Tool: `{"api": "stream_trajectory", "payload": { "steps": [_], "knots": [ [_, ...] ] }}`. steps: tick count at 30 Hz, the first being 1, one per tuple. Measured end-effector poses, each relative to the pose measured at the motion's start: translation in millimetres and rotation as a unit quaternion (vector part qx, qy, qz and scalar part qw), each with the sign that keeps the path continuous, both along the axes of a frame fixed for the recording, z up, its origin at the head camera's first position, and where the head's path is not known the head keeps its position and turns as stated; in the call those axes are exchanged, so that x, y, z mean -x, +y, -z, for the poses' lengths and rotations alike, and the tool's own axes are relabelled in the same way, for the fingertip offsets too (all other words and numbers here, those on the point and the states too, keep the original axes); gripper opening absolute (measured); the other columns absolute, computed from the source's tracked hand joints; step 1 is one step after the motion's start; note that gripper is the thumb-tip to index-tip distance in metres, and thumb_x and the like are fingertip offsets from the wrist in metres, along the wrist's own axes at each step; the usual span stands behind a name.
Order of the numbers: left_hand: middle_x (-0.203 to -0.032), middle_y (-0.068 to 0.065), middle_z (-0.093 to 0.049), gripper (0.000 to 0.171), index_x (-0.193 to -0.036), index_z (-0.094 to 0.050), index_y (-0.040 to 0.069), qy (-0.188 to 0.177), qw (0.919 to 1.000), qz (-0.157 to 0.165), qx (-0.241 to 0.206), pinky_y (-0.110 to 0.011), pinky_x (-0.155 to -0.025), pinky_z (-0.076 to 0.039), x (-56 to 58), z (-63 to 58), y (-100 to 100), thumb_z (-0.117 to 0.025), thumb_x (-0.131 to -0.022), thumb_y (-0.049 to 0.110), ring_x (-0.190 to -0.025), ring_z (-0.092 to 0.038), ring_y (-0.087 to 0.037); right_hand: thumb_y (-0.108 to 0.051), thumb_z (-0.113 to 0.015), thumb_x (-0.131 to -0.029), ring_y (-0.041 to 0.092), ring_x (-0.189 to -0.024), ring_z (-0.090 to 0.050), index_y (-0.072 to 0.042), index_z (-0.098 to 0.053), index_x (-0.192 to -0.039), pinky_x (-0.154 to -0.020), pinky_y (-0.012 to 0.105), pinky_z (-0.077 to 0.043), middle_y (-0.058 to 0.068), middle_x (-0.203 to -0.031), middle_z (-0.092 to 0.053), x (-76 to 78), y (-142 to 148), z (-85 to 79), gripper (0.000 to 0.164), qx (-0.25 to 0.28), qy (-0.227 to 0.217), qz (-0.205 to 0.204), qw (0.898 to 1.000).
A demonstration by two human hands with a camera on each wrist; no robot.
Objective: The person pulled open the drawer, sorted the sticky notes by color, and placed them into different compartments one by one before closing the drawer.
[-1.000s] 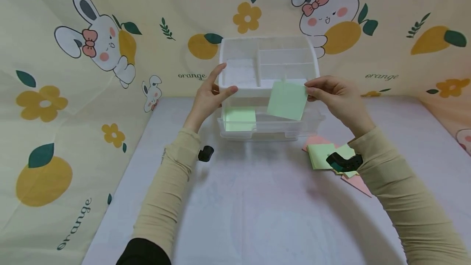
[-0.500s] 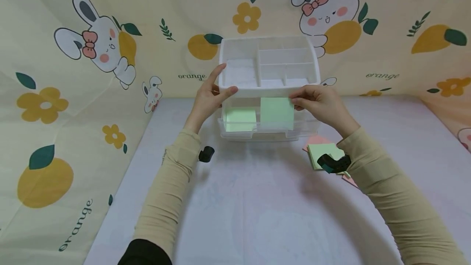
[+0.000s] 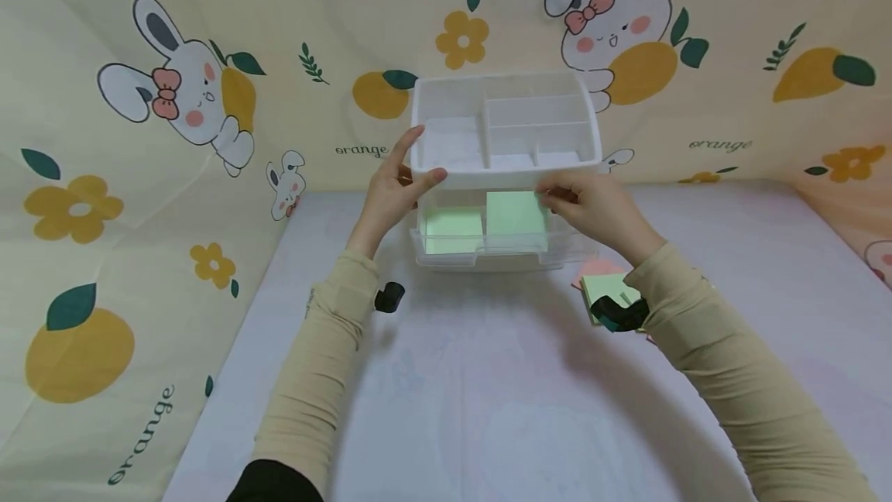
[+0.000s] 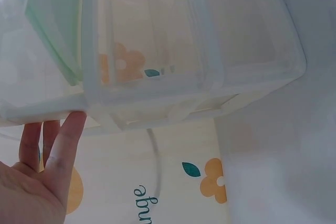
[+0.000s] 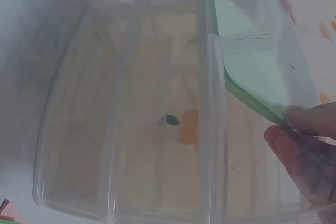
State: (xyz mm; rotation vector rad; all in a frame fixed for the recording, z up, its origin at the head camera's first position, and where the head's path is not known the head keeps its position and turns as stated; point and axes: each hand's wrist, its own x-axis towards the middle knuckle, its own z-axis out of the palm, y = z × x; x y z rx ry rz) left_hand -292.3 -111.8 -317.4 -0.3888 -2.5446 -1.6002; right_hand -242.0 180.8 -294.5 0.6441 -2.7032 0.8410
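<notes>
A white drawer box (image 3: 509, 177) with a divided top tray stands against the back, its clear drawer (image 3: 509, 242) pulled out. My left hand (image 3: 392, 188) holds the box's left front corner, thumb on the front rim and forefinger along the side. My right hand (image 3: 599, 204) pinches the right edge of a green sticky note pad (image 3: 516, 215), which stands partly inside the drawer; the right wrist view shows thumb and fingertips on the pad's edge (image 5: 257, 103). Beside it, a second, lighter green sticky note pad (image 3: 453, 229) sits in the drawer's left part.
Under my right wrist lies a loose pile of green (image 3: 609, 285) and pink sticky notes (image 3: 601, 266) on the white table (image 3: 474, 393). A cloth (image 3: 244, 269) printed with rabbits and oranges hangs behind and at the sides. A black band sits on each wrist.
My right hand has moved left and down, lowering the green pad from in front of the top tray into the open drawer. The left hand keeps its place on the box.
</notes>
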Motion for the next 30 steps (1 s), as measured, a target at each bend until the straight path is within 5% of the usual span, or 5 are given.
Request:
{"api": "stream_trajectory", "payload": {
  "steps": [7,14,24,30],
  "knots": [
    [-0.083,-0.006,-0.046,0.067,-0.129,-0.025,0.066,0.002,1.0,-0.001,0.001,-0.029,-0.062,-0.049,0.2,0.7,-1.7,-0.066,-0.077,0.056,-0.069,-0.05,-0.022,-0.011,-0.064,-0.087,0.016,-0.077,-0.061,-0.011,-0.07,-0.097,-0.069,0.032,-0.048,0.005,-0.088,-0.07,0.1,-1.4,0.2,0.012,-0.031,0.015,-0.01,0.999],
    [-0.083,-0.006,-0.046,0.067,-0.13,-0.025,0.065,-0.005,1.0,-0.003,-0.001,-0.029,-0.063,-0.049,0.1,-1.3,-2.2,-0.065,-0.078,0.055,-0.07,-0.05,-0.022,-0.016,-0.062,-0.089,0.02,-0.078,-0.064,-0.011,-0.07,-0.111,-0.071,0.038,-0.05,0.009,-0.096,-0.072,-1.0,-2.5,-3.5,0.024,-0.08,0.009,-0.019,0.997],
    [-0.086,-0.005,-0.046,0.072,-0.136,-0.024,0.058,-0.022,0.9997,-0.005,-0.001,-0.029,-0.063,-0.048,0.0,-4.0,0.5,-0.067,-0.079,0.05,-0.072,-0.049,-0.021,-0.018,-0.059,-0.092,0.019,-0.08,-0.066,-0.008,-0.067,-0.114,-0.07,0.037,-0.051,0.01,-0.104,-0.071,-3.0,-1.2,-5.0,0.026,-0.079,-0.008,-0.029,0.996],
    [-0.085,-0.005,-0.046,0.068,-0.131,-0.024,0.064,-0.011,0.9999,-0.003,0.0,-0.028,-0.062,-0.049,-0.5,-3.5,0.3,-0.066,-0.078,0.054,-0.071,-0.049,-0.021,-0.018,-0.06,-0.091,0.017,-0.077,-0.062,-0.007,-0.068,-0.111,-0.069,0.033,-0.048,0.009,-0.093,-0.071,-3.2,-0.2,-8.3,0.024,-0.062,-0.017,-0.041,0.997]
  ]
}}
